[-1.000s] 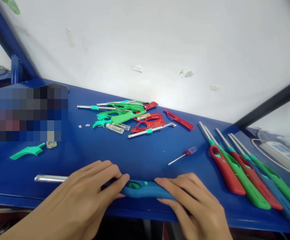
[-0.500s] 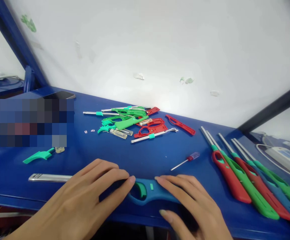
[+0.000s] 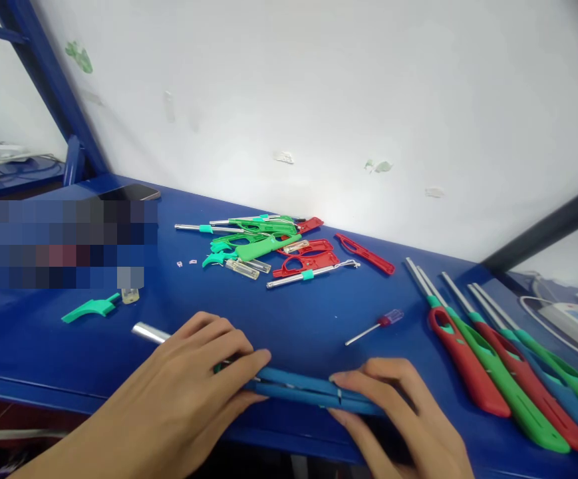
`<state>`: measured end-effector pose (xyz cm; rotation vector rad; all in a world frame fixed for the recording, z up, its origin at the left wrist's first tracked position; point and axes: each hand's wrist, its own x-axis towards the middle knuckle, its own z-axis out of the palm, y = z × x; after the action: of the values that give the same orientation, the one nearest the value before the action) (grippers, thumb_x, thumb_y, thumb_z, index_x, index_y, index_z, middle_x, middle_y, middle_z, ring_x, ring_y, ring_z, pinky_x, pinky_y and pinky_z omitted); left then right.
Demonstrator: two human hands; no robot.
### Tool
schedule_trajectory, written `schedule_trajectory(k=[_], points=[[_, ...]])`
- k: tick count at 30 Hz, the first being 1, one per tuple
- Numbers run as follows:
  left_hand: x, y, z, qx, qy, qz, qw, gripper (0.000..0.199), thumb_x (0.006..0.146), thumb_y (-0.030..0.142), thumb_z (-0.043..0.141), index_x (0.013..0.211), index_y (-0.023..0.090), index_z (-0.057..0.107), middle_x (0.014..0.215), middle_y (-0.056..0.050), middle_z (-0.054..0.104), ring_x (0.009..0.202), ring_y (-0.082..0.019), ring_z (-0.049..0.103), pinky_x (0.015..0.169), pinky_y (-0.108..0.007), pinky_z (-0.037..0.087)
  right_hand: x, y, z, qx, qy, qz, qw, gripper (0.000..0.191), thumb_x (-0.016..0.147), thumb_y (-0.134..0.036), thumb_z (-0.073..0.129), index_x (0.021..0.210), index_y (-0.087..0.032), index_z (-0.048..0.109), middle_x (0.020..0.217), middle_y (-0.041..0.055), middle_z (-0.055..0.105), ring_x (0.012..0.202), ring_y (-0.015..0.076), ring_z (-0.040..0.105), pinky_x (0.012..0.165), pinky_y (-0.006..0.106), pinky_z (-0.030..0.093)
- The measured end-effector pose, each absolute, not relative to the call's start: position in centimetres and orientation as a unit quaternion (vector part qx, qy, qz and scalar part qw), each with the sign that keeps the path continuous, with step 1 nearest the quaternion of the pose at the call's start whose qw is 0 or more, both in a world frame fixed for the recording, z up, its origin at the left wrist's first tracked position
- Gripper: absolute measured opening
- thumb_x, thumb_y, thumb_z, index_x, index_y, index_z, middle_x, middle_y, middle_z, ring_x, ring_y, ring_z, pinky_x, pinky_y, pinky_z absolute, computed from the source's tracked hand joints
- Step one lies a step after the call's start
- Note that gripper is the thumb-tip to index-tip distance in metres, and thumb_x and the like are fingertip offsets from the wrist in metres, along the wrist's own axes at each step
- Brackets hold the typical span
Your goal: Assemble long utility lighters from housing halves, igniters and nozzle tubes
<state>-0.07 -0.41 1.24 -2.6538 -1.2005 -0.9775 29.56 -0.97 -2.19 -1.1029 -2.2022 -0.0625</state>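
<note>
A blue lighter (image 3: 298, 389) is held on its edge near the front of the blue table, with a narrow gap along its seam. My left hand (image 3: 193, 386) is closed around its trigger end, and the metal tube (image 3: 149, 333) sticks out to the left. At the handle end, my right hand (image 3: 398, 412) pinches the casing between thumb and fingers. Beyond the hands lies a small screwdriver (image 3: 388, 319) with a purple-red handle. A loose turquoise trigger piece (image 3: 92, 309) rests to the left.
Green casing parts (image 3: 269, 247), red casing parts (image 3: 366, 254) and metal tubes lie toward the wall. Several assembled lighters (image 3: 468, 362) lie side by side at right. A phone (image 3: 136, 192) sits at the back left, beside a pixelated area. The table's front edge (image 3: 34, 392) runs close by.
The blue lighter has turned from lying flat to on edge, showing its seam. My right thumb has come up against it. The tube now tilts and shows less length. The view has shifted slightly.
</note>
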Motion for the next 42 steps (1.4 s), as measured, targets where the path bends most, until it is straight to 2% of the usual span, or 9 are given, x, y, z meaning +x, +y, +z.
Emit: schedule_trajectory(k=[4, 9, 12, 19, 24, 29, 34, 38, 42], points=[[1.1, -0.3, 2.3, -0.862, -0.364, -0.348, 0.049, 0.037, 0.119, 0.028, 0.044, 0.099, 0.022, 0.075, 0.083, 0.004, 0.076, 0.071, -0.014, 0.064, 0.074, -0.033, 0.047, 29.5, -0.9, -1.5, -0.380, -0.870, -0.004, 0.314, 0.039, 0.101, -0.040, 0.076, 0.137, -0.027, 0.072, 0.105, 0.0032, 0.080, 0.089, 0.0186, 0.081, 0.081, 0.024, 0.069], [1.3, -0.6, 2.3, -0.862, -0.373, -0.343, 0.036, 0.035, 0.119, 0.037, 0.044, 0.112, 0.022, 0.076, 0.089, 0.003, 0.080, 0.073, -0.014, 0.067, 0.074, -0.031, 0.049, 29.2, -0.6, -0.9, -0.354, -0.880, 0.012, 0.317, 0.026, 0.102, -0.031, 0.076, 0.127, -0.027, 0.078, 0.104, 0.0016, 0.083, 0.086, 0.0171, 0.080, 0.081, 0.024, 0.068], [1.1, -0.7, 2.0, -0.866, -0.363, -0.342, 0.020, 0.034, 0.119, 0.034, 0.044, 0.113, 0.021, 0.075, 0.088, 0.001, 0.079, 0.073, -0.015, 0.066, 0.073, -0.031, 0.050, 29.0, -0.6, -0.8, -0.349, -0.878, 0.024, 0.327, 0.025, 0.102, -0.029, 0.075, 0.127, -0.025, 0.078, 0.104, 0.0022, 0.084, 0.085, 0.0173, 0.079, 0.079, 0.024, 0.068], [1.1, -0.9, 1.5, -0.858, -0.357, -0.369, -0.002, 0.024, 0.116, 0.022, 0.050, 0.110, 0.023, 0.073, 0.083, 0.004, 0.078, 0.073, -0.014, 0.069, 0.079, -0.032, 0.050, 28.9, -0.5, -0.8, -0.335, -0.880, 0.028, 0.336, 0.025, 0.102, -0.024, 0.075, 0.127, -0.023, 0.077, 0.105, 0.0011, 0.086, 0.083, 0.0168, 0.079, 0.078, 0.023, 0.067], [1.2, -1.2, 1.1, -0.856, -0.365, -0.365, 0.007, 0.021, 0.115, 0.022, 0.052, 0.108, 0.025, 0.072, 0.083, 0.006, 0.080, 0.073, -0.014, 0.071, 0.082, -0.034, 0.051, 29.0, -0.7, -0.9, -0.322, -0.884, -0.003, 0.339, 0.026, 0.103, -0.024, 0.074, 0.128, -0.022, 0.075, 0.107, -0.0009, 0.087, 0.082, 0.0157, 0.079, 0.079, 0.024, 0.067], [1.6, -1.1, 1.2, -0.850, -0.359, -0.384, 0.027, 0.020, 0.112, 0.018, 0.056, 0.101, 0.023, 0.071, 0.081, 0.007, 0.080, 0.068, -0.012, 0.071, 0.084, -0.035, 0.051, 28.8, -0.8, -0.9, -0.328, -0.884, -0.037, 0.333, 0.022, 0.107, -0.030, 0.070, 0.127, -0.022, 0.074, 0.104, -0.0015, 0.087, 0.077, 0.0163, 0.080, 0.072, 0.028, 0.065], [1.6, -1.1, 1.2, -0.853, -0.361, -0.373, 0.050, 0.022, 0.114, 0.021, 0.054, 0.107, 0.024, 0.074, 0.083, 0.008, 0.080, 0.076, -0.013, 0.072, 0.091, -0.035, 0.047, 28.8, -0.8, -0.9, -0.325, -0.886, -0.039, 0.329, 0.021, 0.107, -0.028, 0.069, 0.127, -0.022, 0.075, 0.105, -0.0011, 0.088, 0.079, 0.0165, 0.081, 0.074, 0.028, 0.064], [1.3, -1.0, 1.0, -0.857, -0.359, -0.363, 0.067, 0.028, 0.117, 0.023, 0.049, 0.113, 0.025, 0.076, 0.082, 0.009, 0.080, 0.083, -0.015, 0.069, 0.094, -0.033, 0.044, 28.0, -0.9, -0.5, -0.342, -0.870, -0.050, 0.352, 0.017, 0.109, -0.032, 0.065, 0.115, -0.023, 0.077, 0.096, -0.0030, 0.087, 0.075, 0.0152, 0.080, 0.073, 0.027, 0.063], [1.3, -1.0, 0.8, -0.858, -0.356, -0.364, 0.068, 0.032, 0.120, 0.026, 0.044, 0.117, 0.024, 0.076, 0.083, 0.009, 0.078, 0.089, -0.015, 0.066, 0.100, -0.032, 0.040, 26.6, -0.8, -0.4, -0.359, -0.861, -0.097, 0.346, 0.030, 0.112, -0.042, 0.057, 0.105, -0.025, 0.081, 0.091, -0.0059, 0.086, 0.069, 0.0152, 0.080, 0.064, 0.030, 0.061]])
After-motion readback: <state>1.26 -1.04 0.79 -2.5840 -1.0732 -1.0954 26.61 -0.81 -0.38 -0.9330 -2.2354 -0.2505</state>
